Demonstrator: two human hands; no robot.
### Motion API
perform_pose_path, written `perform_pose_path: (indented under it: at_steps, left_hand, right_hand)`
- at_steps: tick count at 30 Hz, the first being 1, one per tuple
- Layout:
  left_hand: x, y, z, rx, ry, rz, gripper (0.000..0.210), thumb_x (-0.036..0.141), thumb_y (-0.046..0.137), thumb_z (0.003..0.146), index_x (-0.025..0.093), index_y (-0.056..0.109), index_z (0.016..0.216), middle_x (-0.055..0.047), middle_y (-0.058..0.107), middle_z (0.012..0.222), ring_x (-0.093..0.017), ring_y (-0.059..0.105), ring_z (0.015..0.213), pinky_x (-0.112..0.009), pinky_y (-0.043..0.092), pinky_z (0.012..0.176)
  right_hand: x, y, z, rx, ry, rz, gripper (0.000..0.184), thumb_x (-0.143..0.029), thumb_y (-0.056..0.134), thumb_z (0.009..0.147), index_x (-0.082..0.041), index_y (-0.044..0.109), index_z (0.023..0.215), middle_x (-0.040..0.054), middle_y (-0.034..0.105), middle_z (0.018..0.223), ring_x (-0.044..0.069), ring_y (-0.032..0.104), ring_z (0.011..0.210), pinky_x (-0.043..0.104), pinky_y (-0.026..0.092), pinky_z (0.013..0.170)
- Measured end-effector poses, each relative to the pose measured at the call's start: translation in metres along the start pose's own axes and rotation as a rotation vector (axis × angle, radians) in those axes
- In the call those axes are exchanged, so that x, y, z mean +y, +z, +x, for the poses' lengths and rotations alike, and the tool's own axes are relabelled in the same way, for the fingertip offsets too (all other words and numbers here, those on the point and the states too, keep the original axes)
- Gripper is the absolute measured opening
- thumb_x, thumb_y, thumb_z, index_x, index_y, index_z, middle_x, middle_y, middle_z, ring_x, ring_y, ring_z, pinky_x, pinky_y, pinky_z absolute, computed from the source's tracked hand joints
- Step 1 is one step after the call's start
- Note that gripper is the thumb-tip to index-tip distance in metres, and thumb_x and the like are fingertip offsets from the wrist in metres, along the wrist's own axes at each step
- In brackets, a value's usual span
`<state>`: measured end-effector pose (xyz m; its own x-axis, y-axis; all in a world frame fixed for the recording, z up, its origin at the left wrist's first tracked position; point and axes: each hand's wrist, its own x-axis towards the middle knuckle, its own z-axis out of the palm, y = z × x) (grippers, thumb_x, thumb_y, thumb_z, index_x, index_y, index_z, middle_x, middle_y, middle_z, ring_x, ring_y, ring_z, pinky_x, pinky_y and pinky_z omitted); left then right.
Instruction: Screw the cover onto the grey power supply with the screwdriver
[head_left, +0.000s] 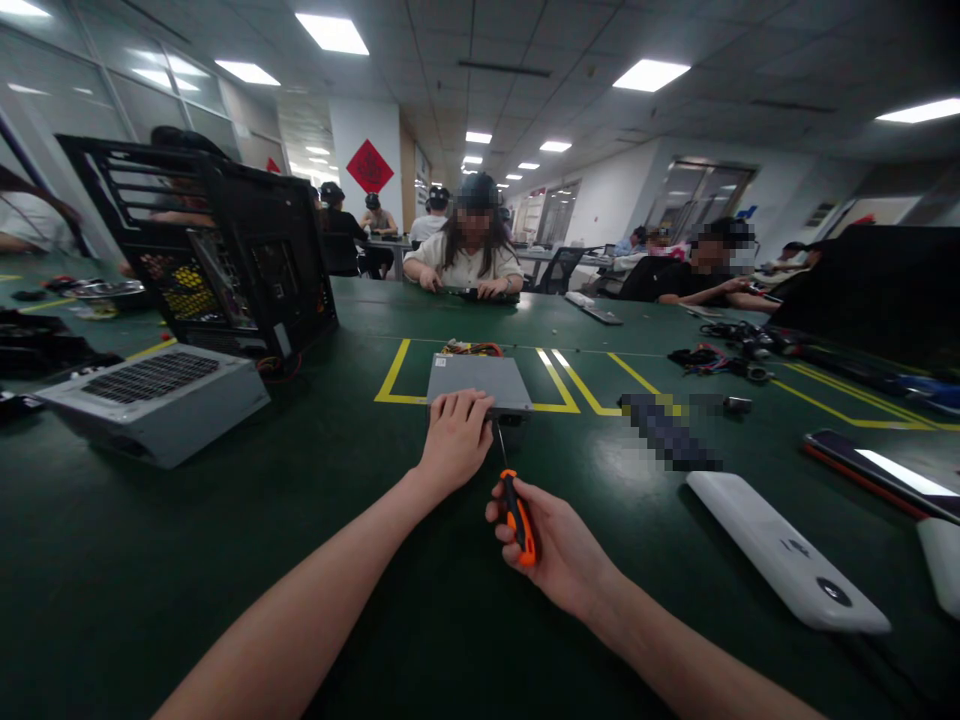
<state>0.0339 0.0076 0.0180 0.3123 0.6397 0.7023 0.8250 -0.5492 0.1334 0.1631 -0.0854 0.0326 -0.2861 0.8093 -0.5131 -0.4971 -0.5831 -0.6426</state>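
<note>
A flat grey metal box [480, 378] lies near the frame's centre, a pale label [441, 363] at its upper-left corner, coloured wires [472, 349] bunched along its far edge. Just below, right of centre, an orange-and-black screwdriver [519, 518] slants, its thin shaft pointing up at the box's near side; whether the tip touches is unclear.

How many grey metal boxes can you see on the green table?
2: one grey box under the left hand, and a grille-topped box at far left, in front of the black case. Others may be hidden behind it.
</note>
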Motion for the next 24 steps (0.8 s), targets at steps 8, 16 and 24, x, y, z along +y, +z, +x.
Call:
perform_pose_path:
  at_steps: [8,16,24]
  left_hand:
    - [0.0,0.0025,-0.0002,0.001,-0.013,0.014,0.027,0.019,0.046,0.081,0.02,0.05,0.108,-0.007,0.054,0.113,-0.023,0.045,0.107,-0.04,0.03,0.093]
    - [0.0008,0.0014,0.0003,-0.007,-0.012,0.013,0.028,0.019,0.046,0.081,0.02,0.049,0.109,-0.007,0.054,0.113,-0.023,0.045,0.107,-0.04,0.03,0.093]
    - [0.0004,0.0022,-0.0004,-0.005,-0.017,0.007,0.029,0.018,0.047,0.08,0.02,0.049,0.109,-0.007,0.053,0.113,-0.023,0.044,0.107,-0.039,0.03,0.093]
  right_hand:
    - [-0.0007,-0.0041,0.0054,-0.046,0.0,0.025,0.027,-0.037,0.035,0.087,-0.015,0.05,0.085,0.0037,0.055,0.064,0.003,0.033,0.037,0.013,0.021,0.033]
    - [-0.0012,0.0019,0.0003,0.058,0.001,0.03,0.017,-0.027,0.04,0.086,-0.013,0.05,0.087,0.005,0.057,0.07,0.008,0.051,0.053,0.019,0.043,0.051]
    - [-0.0023,-0.002,0.0034,-0.033,-0.014,0.039,0.026,-0.035,0.036,0.088,-0.013,0.05,0.087,0.005,0.056,0.067,0.004,0.036,0.04,0.014,0.024,0.035]
